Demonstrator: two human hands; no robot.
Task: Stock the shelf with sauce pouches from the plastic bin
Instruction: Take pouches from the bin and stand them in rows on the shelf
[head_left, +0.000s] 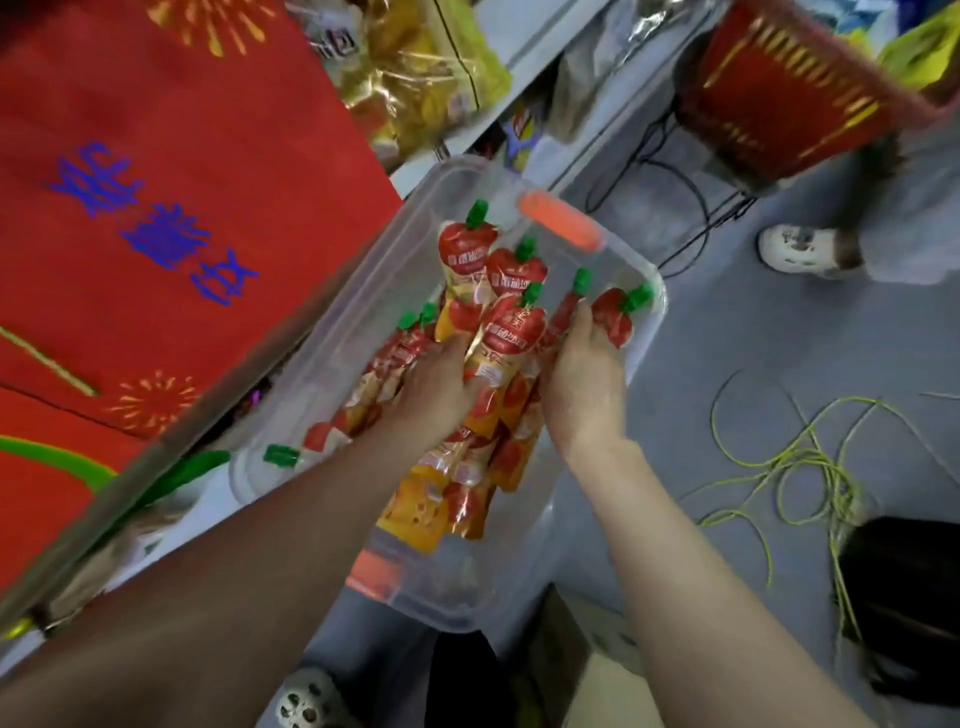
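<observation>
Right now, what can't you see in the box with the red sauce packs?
Head view only:
- How many sauce pouches: left hand and right hand cover the bundle's middle.
- Pouch labels: blurred.
- Near wall of the plastic bin: left forearm crosses it.
- Space on the shelf: red banner covers it.

Grey floor (779, 338) w/ yellow-green cord (831, 486) (loose tangle) & black cables (702, 213) lying on it.

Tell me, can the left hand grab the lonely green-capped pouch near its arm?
Probably not yet: the left hand is full, holding the bunch of red sauce pouches with the right hand. The lonely green-capped red pouch lies uncovered in the clear plastic bin.
</observation>
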